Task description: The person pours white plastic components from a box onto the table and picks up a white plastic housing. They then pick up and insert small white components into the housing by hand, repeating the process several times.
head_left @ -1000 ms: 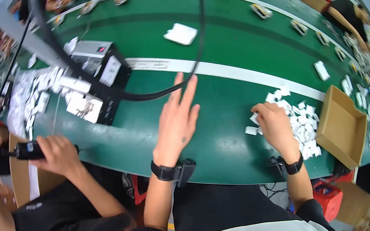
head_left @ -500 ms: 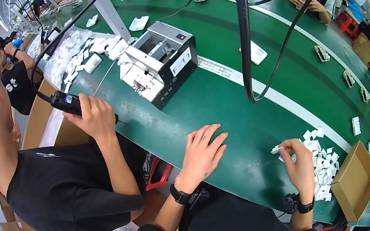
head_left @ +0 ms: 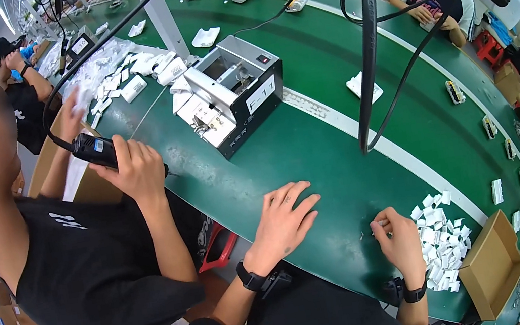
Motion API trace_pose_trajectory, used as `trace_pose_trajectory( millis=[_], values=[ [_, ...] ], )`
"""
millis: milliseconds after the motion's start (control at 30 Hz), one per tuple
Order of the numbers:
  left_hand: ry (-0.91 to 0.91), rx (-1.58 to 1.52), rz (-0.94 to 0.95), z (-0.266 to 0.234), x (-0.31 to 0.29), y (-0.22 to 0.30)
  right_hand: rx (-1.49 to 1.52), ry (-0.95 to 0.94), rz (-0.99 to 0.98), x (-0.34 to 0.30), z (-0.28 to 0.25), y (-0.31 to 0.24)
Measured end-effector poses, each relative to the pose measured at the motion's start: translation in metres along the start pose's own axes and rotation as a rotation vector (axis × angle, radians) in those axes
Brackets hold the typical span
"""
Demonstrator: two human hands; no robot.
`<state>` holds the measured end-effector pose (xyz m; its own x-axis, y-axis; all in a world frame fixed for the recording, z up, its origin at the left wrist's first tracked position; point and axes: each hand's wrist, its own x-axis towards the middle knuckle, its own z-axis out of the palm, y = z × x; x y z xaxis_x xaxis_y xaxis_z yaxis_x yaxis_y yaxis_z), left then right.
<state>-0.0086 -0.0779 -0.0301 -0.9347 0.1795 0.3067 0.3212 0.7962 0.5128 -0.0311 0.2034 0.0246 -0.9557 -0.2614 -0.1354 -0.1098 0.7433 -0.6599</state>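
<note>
My left hand (head_left: 285, 221) lies palm down on the green table (head_left: 328, 247), its fingers spread and nothing in them. Over the table to its right, my right hand (head_left: 398, 243) is closed in a pinch. The small white plastic piece in its fingertips is almost wholly hidden now. Just right of that hand is a heap of similar white pieces (head_left: 446, 243), beside a shallow open cardboard box (head_left: 493, 261). Beyond my left hand stands a black and silver benchtop machine (head_left: 247, 123), with white parts next to its left side.
At my left, a co-worker grips a black corded handheld tool (head_left: 95, 151). Black cables (head_left: 369, 77) hang ahead of me. Past a white rail runs a green belt carrying a white tray-like part (head_left: 364, 88) and several small assemblies (head_left: 455, 92). A metal post (head_left: 158, 15) rises behind the machine.
My right hand has moved left, away from the heap, still pinched. My left hand has stayed nearly in place. The co-worker's head has turned, and their other hand has come into view, raised.
</note>
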Motion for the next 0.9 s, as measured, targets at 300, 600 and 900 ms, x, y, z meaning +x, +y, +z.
trace_pose_trajectory(
  millis=[300,600,900],
  values=[
    [-0.053,-0.375,-0.168,-0.018,0.008,-0.005,0.283,0.011,0.143,-0.004,-0.025,-0.010],
    [-0.088,-0.570,-0.239,-0.021,0.016,-0.008,0.474,-0.001,0.106,-0.003,-0.027,-0.005],
    [-0.127,-0.989,-0.326,-0.067,0.020,0.035,1.074,-0.123,0.040,-0.021,-0.057,-0.006]
  ],
)
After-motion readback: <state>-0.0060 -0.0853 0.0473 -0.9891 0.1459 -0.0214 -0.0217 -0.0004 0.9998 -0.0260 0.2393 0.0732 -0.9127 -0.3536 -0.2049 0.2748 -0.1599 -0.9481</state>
